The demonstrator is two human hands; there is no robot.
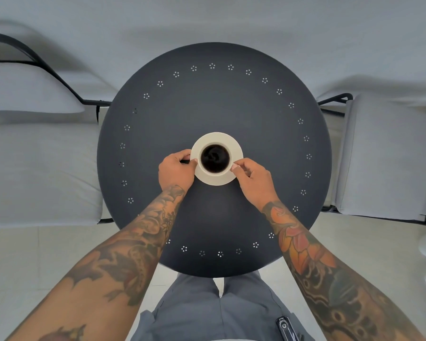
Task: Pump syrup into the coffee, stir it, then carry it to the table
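A white cup of black coffee [215,158] stands on a cream saucer [234,146] near the middle of a round dark table [214,99]. My left hand [175,169] pinches the saucer's left rim, thumb on top. My right hand [252,178] pinches the saucer's right rim beside the cup. The coffee surface shows a faint swirl. Whether the saucer touches the tabletop or hangs just above it cannot be told. No syrup pump or spoon is in view.
The table's edge carries a ring of small perforated flower patterns. A grey cushioned seat with a black frame [40,153] stands to the left, and another grey chair [384,156] to the right. Pale floor tiles [22,254] lie below.
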